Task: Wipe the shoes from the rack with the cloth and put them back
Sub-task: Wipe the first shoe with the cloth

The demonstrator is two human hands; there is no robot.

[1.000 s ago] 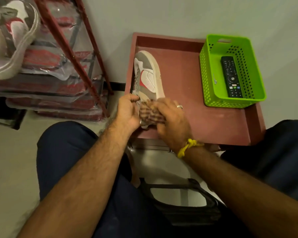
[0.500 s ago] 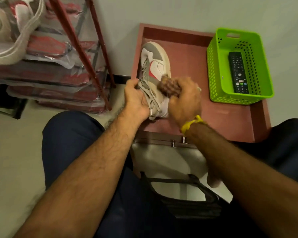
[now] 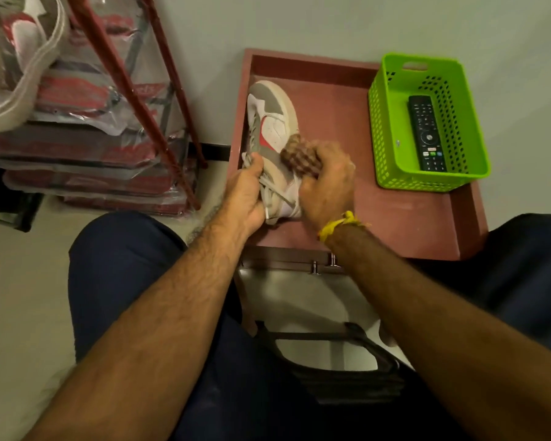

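Two hands work at the near end of a grey, white and red shoe [image 3: 272,122] on the reddish bench [image 3: 395,211]. The left hand [image 3: 247,194] grips the laced heel end; the right hand [image 3: 328,186] clutches a bunched checked cloth [image 3: 299,154] against the shoe's side. The shoe's long axis runs away from the person, toe toward the wall. Right: green basket [image 3: 385,122] holding a remote [image 3: 427,132]. Left: shoe rack [image 3: 134,90].

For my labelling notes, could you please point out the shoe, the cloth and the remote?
shoe [image 3: 275,122]: head view, white side panel.
cloth [image 3: 299,154]: head view, bunched checked part above the fingers.
remote [image 3: 427,135]: head view, round button pad at mid-body.
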